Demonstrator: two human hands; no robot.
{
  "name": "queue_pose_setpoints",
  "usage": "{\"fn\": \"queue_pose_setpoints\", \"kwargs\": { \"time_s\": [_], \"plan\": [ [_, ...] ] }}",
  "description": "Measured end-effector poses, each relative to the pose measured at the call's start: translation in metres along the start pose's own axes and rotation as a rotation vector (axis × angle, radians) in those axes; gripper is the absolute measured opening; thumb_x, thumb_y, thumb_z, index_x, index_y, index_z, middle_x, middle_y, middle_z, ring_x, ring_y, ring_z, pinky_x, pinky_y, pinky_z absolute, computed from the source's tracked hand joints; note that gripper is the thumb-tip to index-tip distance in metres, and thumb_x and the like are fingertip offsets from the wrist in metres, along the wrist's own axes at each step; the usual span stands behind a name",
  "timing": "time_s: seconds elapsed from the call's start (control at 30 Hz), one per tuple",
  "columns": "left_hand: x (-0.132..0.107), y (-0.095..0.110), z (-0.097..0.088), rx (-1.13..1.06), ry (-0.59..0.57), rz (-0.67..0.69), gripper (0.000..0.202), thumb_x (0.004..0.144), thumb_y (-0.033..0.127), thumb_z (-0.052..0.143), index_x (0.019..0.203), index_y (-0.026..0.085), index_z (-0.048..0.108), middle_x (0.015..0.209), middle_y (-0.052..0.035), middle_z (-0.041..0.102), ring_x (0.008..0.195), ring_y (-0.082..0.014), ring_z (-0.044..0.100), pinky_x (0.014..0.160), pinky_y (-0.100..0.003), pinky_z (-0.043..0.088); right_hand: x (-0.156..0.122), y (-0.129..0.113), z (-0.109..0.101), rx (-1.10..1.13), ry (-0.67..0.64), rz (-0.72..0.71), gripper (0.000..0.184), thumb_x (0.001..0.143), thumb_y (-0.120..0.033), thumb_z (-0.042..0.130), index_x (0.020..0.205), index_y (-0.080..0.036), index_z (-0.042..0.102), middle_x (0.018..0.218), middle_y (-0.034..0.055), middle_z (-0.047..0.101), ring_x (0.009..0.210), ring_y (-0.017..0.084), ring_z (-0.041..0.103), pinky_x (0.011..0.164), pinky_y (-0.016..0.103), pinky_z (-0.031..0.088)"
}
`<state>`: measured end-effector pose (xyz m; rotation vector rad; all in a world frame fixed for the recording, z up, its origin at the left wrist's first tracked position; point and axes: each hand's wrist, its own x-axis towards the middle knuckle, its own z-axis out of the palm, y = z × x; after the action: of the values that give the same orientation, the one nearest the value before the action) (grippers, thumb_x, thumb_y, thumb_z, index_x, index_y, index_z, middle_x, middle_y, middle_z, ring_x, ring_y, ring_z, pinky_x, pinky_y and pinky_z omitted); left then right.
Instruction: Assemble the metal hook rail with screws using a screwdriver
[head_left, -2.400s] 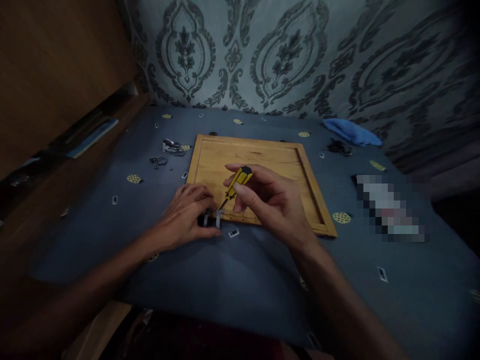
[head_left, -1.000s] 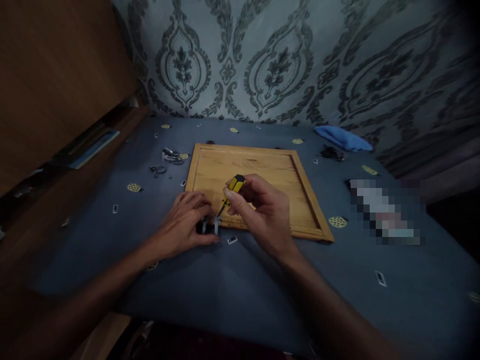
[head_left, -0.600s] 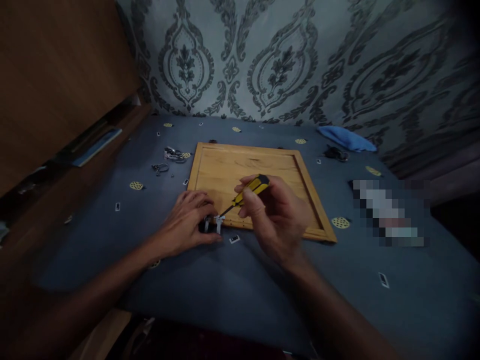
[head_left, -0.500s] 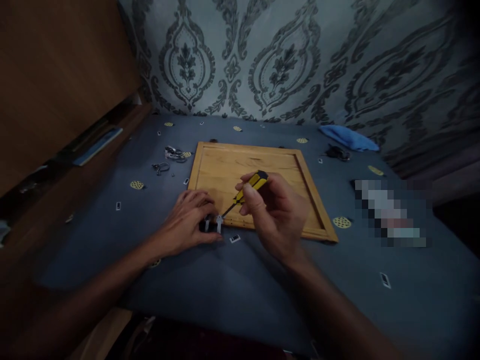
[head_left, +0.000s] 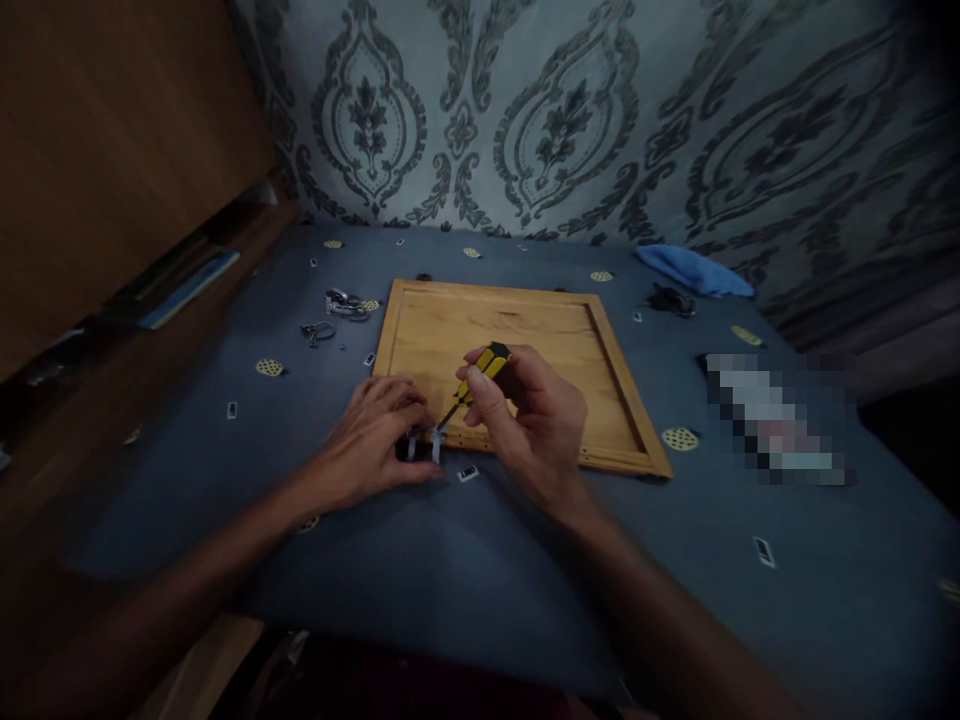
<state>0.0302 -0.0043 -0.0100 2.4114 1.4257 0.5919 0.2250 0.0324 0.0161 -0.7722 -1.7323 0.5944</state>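
Note:
My right hand [head_left: 536, 415] grips a screwdriver [head_left: 484, 372] with a yellow and black handle, tilted so its shaft points down and left. The tip meets a small metal fitting [head_left: 436, 440] at the near left edge of a framed wooden panel [head_left: 510, 335]. My left hand [head_left: 379, 430] bends around this fitting, thumb in front and fingers on the panel's corner, pinching it in place. Two pale metal prongs of the fitting stick out toward me; the rest is hidden by my fingers. Small dark holes show along the panel's near edge.
Several loose metal fittings [head_left: 346, 303] lie left of the panel. A blue cloth [head_left: 694, 270] and a dark object [head_left: 670, 300] lie at the back right. A blurred-out item [head_left: 776, 420] lies on the right. A wooden cabinet [head_left: 127, 120] stands along the left.
My right hand and the screwdriver have shifted slightly left, with the handle a little lower over the fitting. My left hand keeps its hold. The whole view has moved slightly.

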Motion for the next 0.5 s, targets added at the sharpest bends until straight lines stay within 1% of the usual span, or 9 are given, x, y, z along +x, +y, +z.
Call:
{"fn": "queue_pose_setpoints", "kwargs": {
  "time_s": [0.23, 0.37, 0.5],
  "plan": [
    [0.0001, -0.0011, 0.0004, -0.01, 0.0, 0.001, 0.047, 0.078, 0.051, 0.089, 0.11, 0.02, 0.072, 0.129, -0.011, 0.068, 0.132, -0.0366, 0.056, 0.114, -0.056, 0.041, -0.0011, 0.0019, 0.0015, -0.007, -0.014, -0.044, 0.004, 0.098, -0.023, 0.064, 0.095, -0.021, 0.062, 0.077, -0.0017, 0.062, 0.058, 0.012, 0.059, 0.054, 0.026, 0.049],
    [-0.0002, -0.0017, 0.0005, -0.022, -0.005, 0.005, 0.046, 0.08, 0.051, 0.087, 0.112, 0.021, 0.072, 0.131, -0.0103, 0.068, 0.133, -0.0359, 0.055, 0.114, -0.057, 0.04, -0.0002, 0.0018, 0.0003, -0.023, -0.03, -0.054, 0.007, 0.098, -0.025, 0.065, 0.094, -0.021, 0.063, 0.075, -0.0017, 0.062, 0.059, 0.012, 0.06, 0.054, 0.026, 0.049],
    [-0.0003, -0.0016, 0.0011, -0.023, 0.004, 0.006, 0.046, 0.079, 0.051, 0.088, 0.11, 0.021, 0.072, 0.129, -0.0098, 0.069, 0.131, -0.0354, 0.056, 0.112, -0.055, 0.042, 0.0028, -0.0005, -0.0022, -0.011, -0.084, -0.051, 0.007, 0.099, -0.025, 0.064, 0.094, -0.02, 0.064, 0.073, -0.0021, 0.061, 0.06, 0.012, 0.06, 0.054, 0.025, 0.048]
  ]
}}
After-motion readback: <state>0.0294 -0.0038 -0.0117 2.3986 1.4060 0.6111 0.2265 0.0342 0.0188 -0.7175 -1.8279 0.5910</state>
